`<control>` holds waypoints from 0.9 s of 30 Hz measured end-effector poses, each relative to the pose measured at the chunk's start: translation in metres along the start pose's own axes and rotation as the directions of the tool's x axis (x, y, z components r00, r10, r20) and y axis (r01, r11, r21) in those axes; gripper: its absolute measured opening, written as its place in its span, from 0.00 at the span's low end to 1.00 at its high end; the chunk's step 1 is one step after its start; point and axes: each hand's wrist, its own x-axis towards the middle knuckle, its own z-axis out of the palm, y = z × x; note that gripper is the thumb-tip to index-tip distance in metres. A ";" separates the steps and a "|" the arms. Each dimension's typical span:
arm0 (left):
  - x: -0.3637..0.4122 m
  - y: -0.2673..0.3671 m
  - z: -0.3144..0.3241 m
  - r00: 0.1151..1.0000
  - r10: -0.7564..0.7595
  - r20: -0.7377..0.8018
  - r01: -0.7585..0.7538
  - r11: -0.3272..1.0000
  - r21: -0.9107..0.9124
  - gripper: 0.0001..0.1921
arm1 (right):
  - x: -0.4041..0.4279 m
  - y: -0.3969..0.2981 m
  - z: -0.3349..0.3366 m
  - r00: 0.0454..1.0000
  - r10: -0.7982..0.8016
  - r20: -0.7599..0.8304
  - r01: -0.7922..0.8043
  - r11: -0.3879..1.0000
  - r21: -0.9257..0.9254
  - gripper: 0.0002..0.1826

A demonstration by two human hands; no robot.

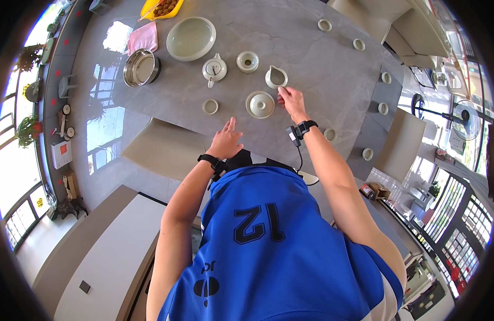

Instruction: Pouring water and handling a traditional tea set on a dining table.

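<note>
My right hand (pixel 293 102) pinches the handle side of a white ceramic pitcher (pixel 276 77) with a pointed spout. The pitcher looks upright; whether it touches the table is hard to tell. My left hand (pixel 227 140) holds nothing, its fingers apart near the table's front edge. Between the hands and slightly beyond them is a lidded gaiwan (pixel 260 105). A small cup (pixel 210 106) lies past my left fingertips. Farther back are a white teapot (pixel 214 70) and a round ceramic piece with a dark centre, perhaps a tea strainer (pixel 247 62).
At the left stand a steel bowl (pixel 142 68), a pink cloth (pixel 143 38) and a wide ceramic bowl (pixel 191 39). A yellow basket (pixel 148 15) holds brown round items. Several small cups, one a cup (pixel 329 135) near my right forearm, line the right. Chairs (pixel 166 148) border the grey table (pixel 299 44).
</note>
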 end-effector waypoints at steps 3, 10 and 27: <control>0.001 0.003 0.003 1.000 0.004 -0.015 -0.003 1.000 0.024 0.24 | -0.001 0.002 -0.007 0.999 -0.006 0.040 0.006 1.000 -0.014 0.20; 0.001 -0.009 0.006 0.996 -0.084 -0.030 0.070 0.944 -0.321 0.30 | -0.040 -0.033 -0.009 0.983 -0.184 0.030 0.186 0.970 -0.159 0.20; -0.053 0.007 -0.018 0.942 -0.267 -0.202 -0.215 -0.019 -0.977 0.50 | -0.110 -0.082 0.110 0.775 -0.327 0.541 0.626 0.509 -0.591 0.23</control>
